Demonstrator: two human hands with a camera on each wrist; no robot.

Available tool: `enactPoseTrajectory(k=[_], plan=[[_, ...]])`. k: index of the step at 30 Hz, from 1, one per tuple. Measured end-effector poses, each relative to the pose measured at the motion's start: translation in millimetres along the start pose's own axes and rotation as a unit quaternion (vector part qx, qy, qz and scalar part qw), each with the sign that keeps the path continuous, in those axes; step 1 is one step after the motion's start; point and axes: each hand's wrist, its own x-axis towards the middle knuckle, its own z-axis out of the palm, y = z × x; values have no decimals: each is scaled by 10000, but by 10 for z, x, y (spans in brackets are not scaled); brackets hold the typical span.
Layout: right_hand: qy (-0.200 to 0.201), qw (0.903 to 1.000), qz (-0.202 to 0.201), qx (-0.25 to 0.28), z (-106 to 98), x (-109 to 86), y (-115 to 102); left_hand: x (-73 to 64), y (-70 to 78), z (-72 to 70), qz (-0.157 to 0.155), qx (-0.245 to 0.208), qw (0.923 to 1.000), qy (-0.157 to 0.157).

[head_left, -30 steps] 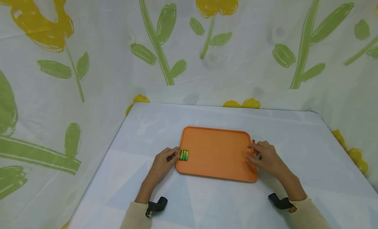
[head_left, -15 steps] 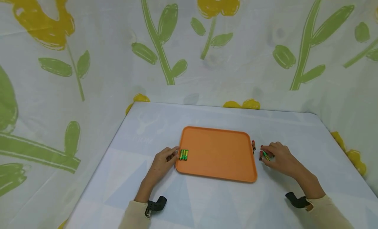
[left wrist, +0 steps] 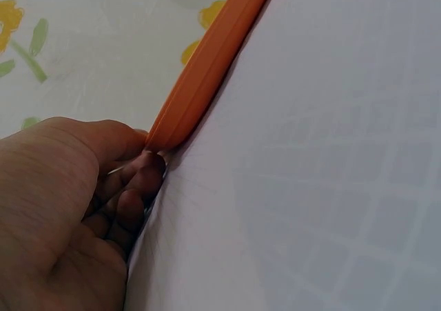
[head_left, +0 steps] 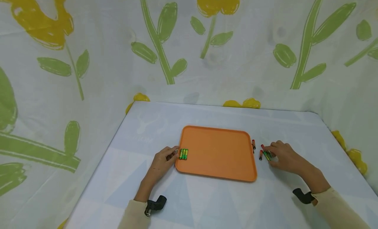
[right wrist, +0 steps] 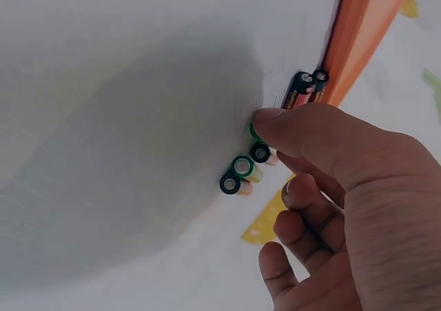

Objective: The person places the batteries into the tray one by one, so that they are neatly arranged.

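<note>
In the head view an orange tray (head_left: 218, 153) lies on the table. My left hand (head_left: 163, 160) holds its left rim between thumb and fingers; the left wrist view shows the thumb on the tray's edge (left wrist: 200, 69). Several green-and-yellow batteries (head_left: 183, 154) stand side by side in the tray by that rim. Right of the tray, my right hand (head_left: 284, 158) pinches a green battery (head_left: 266, 155), partly hidden by the thumb in the right wrist view. Other batteries lie around it, including a red-and-black battery (head_left: 261, 155) and a green-ended battery (right wrist: 243, 166).
Another red-and-black battery (head_left: 253, 144) lies close to the tray's right rim, with a thinner one beside it in the right wrist view. The pale table (head_left: 206, 202) has a patterned cover. A flower-printed curtain (head_left: 242, 68) hangs behind it.
My right hand has moved right, from the tray's right rim to the loose batteries beside it, uncovering some of them. The left hand and the tray have stayed put.
</note>
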Motion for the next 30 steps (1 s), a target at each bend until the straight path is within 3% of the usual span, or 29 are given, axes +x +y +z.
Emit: enactPoseTrajectory(k=[8,17,30], plan=[[68,9994,-318,-144,-4,39,33,0,-31,14,-107,57,9999,-74],[-112,9997,-154,-138,2,88,26,0,15,-5,16,15,10000,26],[502,9971,65,562,28,54,-123,-9,40,-8,-74,1,10000,33]])
